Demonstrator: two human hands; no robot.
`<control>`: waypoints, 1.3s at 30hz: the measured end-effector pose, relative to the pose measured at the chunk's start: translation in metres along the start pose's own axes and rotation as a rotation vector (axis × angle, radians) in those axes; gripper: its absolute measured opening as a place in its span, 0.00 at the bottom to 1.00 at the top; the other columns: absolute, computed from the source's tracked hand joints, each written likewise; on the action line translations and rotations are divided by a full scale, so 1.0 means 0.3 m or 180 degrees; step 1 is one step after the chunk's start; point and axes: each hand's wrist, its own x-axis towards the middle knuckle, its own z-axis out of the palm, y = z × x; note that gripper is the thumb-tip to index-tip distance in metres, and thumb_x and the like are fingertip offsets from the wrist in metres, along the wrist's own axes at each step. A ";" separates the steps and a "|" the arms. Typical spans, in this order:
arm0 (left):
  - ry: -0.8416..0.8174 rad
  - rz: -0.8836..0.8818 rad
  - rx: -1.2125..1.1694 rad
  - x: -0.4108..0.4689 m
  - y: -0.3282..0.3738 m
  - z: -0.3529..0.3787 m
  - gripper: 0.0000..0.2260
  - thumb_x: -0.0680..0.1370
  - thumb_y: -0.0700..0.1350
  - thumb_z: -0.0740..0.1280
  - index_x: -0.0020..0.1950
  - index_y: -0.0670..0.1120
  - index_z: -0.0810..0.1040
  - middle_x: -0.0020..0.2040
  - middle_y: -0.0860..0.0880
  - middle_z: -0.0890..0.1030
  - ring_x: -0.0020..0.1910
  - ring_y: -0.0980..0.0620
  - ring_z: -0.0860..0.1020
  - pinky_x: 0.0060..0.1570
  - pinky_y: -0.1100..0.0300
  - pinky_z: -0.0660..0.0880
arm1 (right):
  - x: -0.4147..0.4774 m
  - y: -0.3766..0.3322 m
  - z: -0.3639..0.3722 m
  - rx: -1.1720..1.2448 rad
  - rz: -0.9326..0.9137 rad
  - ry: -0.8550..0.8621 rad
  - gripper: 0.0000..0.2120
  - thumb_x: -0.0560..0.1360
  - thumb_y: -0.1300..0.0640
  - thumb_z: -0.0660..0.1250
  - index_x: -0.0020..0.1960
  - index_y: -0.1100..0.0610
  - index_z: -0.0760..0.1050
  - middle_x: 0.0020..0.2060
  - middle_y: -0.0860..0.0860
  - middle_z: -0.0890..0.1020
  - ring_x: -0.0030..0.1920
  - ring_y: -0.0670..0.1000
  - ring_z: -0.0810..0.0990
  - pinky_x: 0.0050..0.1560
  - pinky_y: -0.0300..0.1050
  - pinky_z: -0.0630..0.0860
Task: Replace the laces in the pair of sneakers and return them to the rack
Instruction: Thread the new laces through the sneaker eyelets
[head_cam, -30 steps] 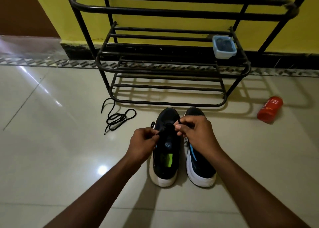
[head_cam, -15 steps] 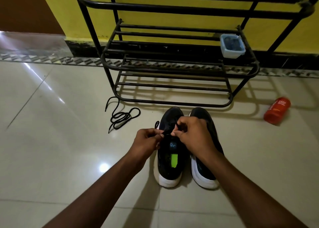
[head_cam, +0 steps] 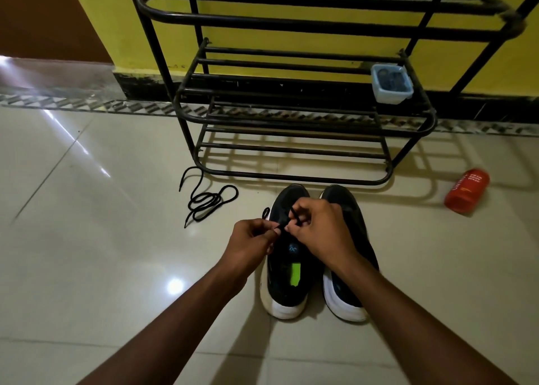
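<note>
Two black sneakers with white soles stand side by side on the floor, toes toward the rack: the left sneaker and the right sneaker. Over the left sneaker's tongue my left hand and my right hand each pinch a part of the black lace threaded in that shoe. A second black lace lies loose and coiled on the tiles to the left. The black metal shoe rack stands just beyond the toes.
A small blue-white container sits on the rack's middle shelf at the right. An orange bottle lies on the floor to the right. A yellow wall with a dark skirting is behind the rack.
My hands have shifted a little along the lace at the left sneaker, the right hand lifting a loop. The view has tilted slightly; shoes and loose lace stay put.
</note>
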 end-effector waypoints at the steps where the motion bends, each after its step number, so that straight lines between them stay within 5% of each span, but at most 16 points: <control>1: 0.0000 0.0006 -0.0016 0.001 -0.002 0.001 0.07 0.82 0.39 0.66 0.53 0.39 0.84 0.40 0.43 0.83 0.41 0.50 0.79 0.45 0.56 0.76 | -0.002 -0.001 0.001 0.0067 0.0037 0.0027 0.06 0.71 0.58 0.75 0.43 0.51 0.79 0.33 0.46 0.81 0.35 0.43 0.80 0.43 0.46 0.82; 8: -0.0048 0.0208 0.0223 0.032 -0.005 0.010 0.06 0.81 0.40 0.68 0.47 0.39 0.81 0.40 0.45 0.82 0.38 0.54 0.79 0.37 0.62 0.76 | -0.057 -0.015 0.032 0.0403 0.0304 0.0341 0.10 0.71 0.62 0.75 0.47 0.51 0.79 0.36 0.44 0.81 0.35 0.38 0.79 0.38 0.27 0.75; 13: 0.0275 0.0310 0.0886 0.067 -0.008 0.016 0.07 0.83 0.39 0.63 0.47 0.40 0.79 0.40 0.45 0.82 0.40 0.48 0.79 0.38 0.57 0.75 | -0.156 -0.009 0.098 0.0494 0.0480 0.0736 0.17 0.71 0.63 0.76 0.57 0.52 0.78 0.51 0.47 0.81 0.49 0.45 0.81 0.51 0.40 0.81; 17: 0.0622 0.0350 -0.0573 0.083 0.075 -0.035 0.10 0.87 0.42 0.52 0.52 0.41 0.71 0.41 0.46 0.85 0.40 0.46 0.83 0.44 0.54 0.78 | -0.206 0.006 0.136 0.0045 0.0092 0.1051 0.09 0.75 0.67 0.68 0.54 0.59 0.77 0.54 0.51 0.77 0.52 0.51 0.78 0.57 0.40 0.76; 19: 0.0436 0.0204 -0.1372 0.070 0.130 -0.069 0.11 0.85 0.38 0.52 0.45 0.45 0.69 0.33 0.47 0.76 0.31 0.48 0.75 0.37 0.55 0.76 | -0.208 0.008 0.141 -0.0070 0.0092 0.1114 0.09 0.76 0.69 0.66 0.55 0.61 0.77 0.55 0.53 0.77 0.52 0.52 0.78 0.58 0.35 0.71; 20: 0.0380 0.0367 -0.1026 0.065 0.142 -0.088 0.12 0.85 0.38 0.54 0.44 0.46 0.70 0.32 0.49 0.72 0.30 0.51 0.70 0.33 0.59 0.72 | -0.209 0.005 0.142 -0.0105 0.0121 0.1131 0.10 0.76 0.69 0.66 0.55 0.61 0.78 0.56 0.53 0.77 0.53 0.52 0.78 0.59 0.34 0.69; 22: 0.0140 0.0962 0.1155 0.057 0.143 -0.130 0.09 0.85 0.48 0.61 0.48 0.50 0.78 0.35 0.55 0.73 0.33 0.56 0.72 0.32 0.66 0.68 | -0.214 -0.002 0.144 -0.0148 0.0177 0.1148 0.11 0.76 0.69 0.66 0.57 0.62 0.78 0.57 0.53 0.77 0.54 0.52 0.79 0.60 0.34 0.69; 24: -0.0308 0.1347 0.3409 0.063 0.124 -0.164 0.09 0.80 0.58 0.66 0.52 0.57 0.82 0.43 0.55 0.73 0.44 0.58 0.74 0.39 0.60 0.71 | -0.217 -0.006 0.145 -0.0199 0.0226 0.1164 0.11 0.77 0.68 0.67 0.58 0.61 0.78 0.57 0.54 0.78 0.54 0.52 0.79 0.60 0.36 0.69; 25: -0.0435 0.1397 0.3766 0.062 0.122 -0.173 0.09 0.78 0.60 0.68 0.50 0.58 0.84 0.46 0.53 0.71 0.49 0.56 0.74 0.44 0.57 0.74 | -0.221 -0.006 0.147 -0.0220 0.0247 0.1190 0.11 0.76 0.68 0.67 0.58 0.61 0.78 0.57 0.54 0.78 0.54 0.53 0.80 0.59 0.36 0.70; 27: -0.0374 0.1573 0.2758 0.037 0.131 -0.159 0.08 0.79 0.55 0.69 0.41 0.56 0.83 0.50 0.51 0.72 0.54 0.54 0.75 0.55 0.52 0.75 | -0.221 -0.004 0.149 -0.0245 0.0240 0.1225 0.12 0.76 0.68 0.68 0.59 0.62 0.78 0.56 0.54 0.79 0.54 0.53 0.80 0.58 0.38 0.73; 29: -0.0352 0.1501 0.0791 0.007 0.156 -0.131 0.14 0.84 0.49 0.63 0.40 0.47 0.78 0.51 0.47 0.80 0.56 0.52 0.79 0.64 0.51 0.75 | -0.221 -0.005 0.152 -0.0345 0.0190 0.1240 0.14 0.73 0.71 0.70 0.58 0.62 0.78 0.55 0.55 0.79 0.53 0.55 0.81 0.58 0.39 0.74; 32: -0.0572 0.0795 -0.1061 -0.016 0.189 -0.089 0.17 0.87 0.49 0.53 0.42 0.44 0.69 0.35 0.45 0.75 0.35 0.44 0.76 0.43 0.52 0.78 | -0.223 -0.008 0.157 -0.0399 0.0125 0.1283 0.16 0.71 0.73 0.70 0.57 0.63 0.77 0.54 0.56 0.78 0.52 0.56 0.82 0.59 0.42 0.76; 35: -0.0014 0.0901 0.0422 -0.004 0.133 -0.076 0.11 0.85 0.52 0.59 0.46 0.48 0.70 0.30 0.52 0.71 0.30 0.51 0.67 0.30 0.58 0.67 | -0.219 -0.012 0.160 -0.0412 0.0188 0.1261 0.16 0.71 0.73 0.68 0.57 0.62 0.76 0.55 0.56 0.77 0.53 0.57 0.81 0.57 0.51 0.81; 37: 0.0219 0.1333 0.1896 0.018 0.078 -0.073 0.02 0.83 0.47 0.64 0.52 0.50 0.75 0.36 0.53 0.76 0.34 0.54 0.75 0.35 0.59 0.74 | -0.217 -0.018 0.161 -0.0433 0.0215 0.1250 0.16 0.70 0.73 0.69 0.56 0.62 0.75 0.53 0.56 0.77 0.52 0.58 0.81 0.55 0.54 0.81; 39: 0.0091 0.1327 0.2642 0.036 0.036 -0.055 0.04 0.80 0.45 0.68 0.54 0.49 0.80 0.46 0.52 0.75 0.44 0.55 0.77 0.48 0.59 0.77 | -0.217 -0.022 0.161 -0.0469 0.0215 0.1261 0.16 0.70 0.72 0.70 0.55 0.61 0.74 0.52 0.57 0.77 0.52 0.58 0.81 0.54 0.55 0.82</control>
